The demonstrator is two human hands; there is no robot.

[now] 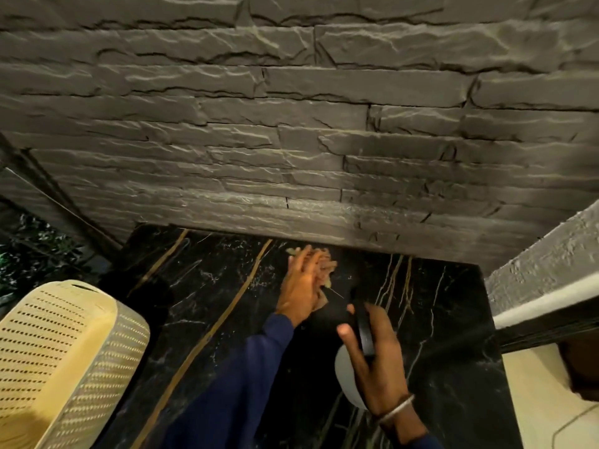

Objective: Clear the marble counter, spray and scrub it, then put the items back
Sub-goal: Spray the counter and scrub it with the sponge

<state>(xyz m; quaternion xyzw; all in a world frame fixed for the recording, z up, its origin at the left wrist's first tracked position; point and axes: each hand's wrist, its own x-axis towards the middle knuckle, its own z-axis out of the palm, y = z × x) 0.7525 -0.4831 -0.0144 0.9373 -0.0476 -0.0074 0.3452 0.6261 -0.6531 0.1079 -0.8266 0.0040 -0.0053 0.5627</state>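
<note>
Marble tabletop (207, 319) looks hard and slick; left grip (301, 288), fingers straight, presses soft cloth (326, 270), right grip (372, 364) clamped round neck of light spray bottle (344, 379).

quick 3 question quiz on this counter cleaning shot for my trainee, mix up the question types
1. True or false: the right hand grips the spray bottle.
2. What does the left hand press against the marble counter? A) a pale cloth B) a stiff brush C) nothing at all
3. Fill in: the perforated cream basket shows at the ____ edge of the view.

Key: 1 true; 2 A; 3 left.
</note>
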